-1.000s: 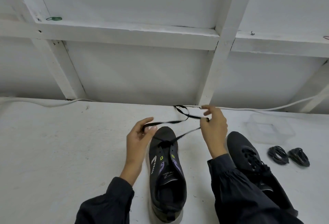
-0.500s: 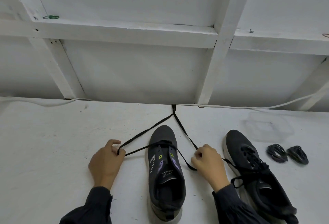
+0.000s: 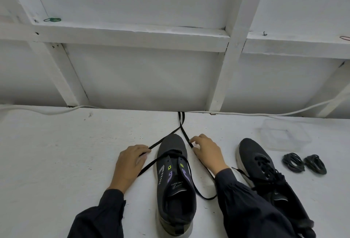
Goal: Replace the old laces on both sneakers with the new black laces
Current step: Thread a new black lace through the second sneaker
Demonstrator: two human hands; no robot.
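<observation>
A dark grey sneaker (image 3: 175, 184) stands in front of me, toe pointing away. A black lace (image 3: 181, 124) runs through its lowest eyelets; both ends stretch past the toe to the table's back edge. My left hand (image 3: 129, 162) pinches the left strand beside the shoe. My right hand (image 3: 206, 152) pinches the right strand near the toe. A second black sneaker (image 3: 265, 173), fully laced, lies to the right, partly behind my right sleeve. Two coiled black laces (image 3: 305, 163) lie further right.
A clear plastic container (image 3: 284, 137) sits behind the coiled laces. A white cable (image 3: 265, 113) runs along the back edge of the white table (image 3: 56, 152). White wooden framing (image 3: 132, 37) rises behind it.
Both hands came down from above the toe and spread to either side of the shoe, pulling the lace ends out flat. They then slid forward along the strands toward the toe.
</observation>
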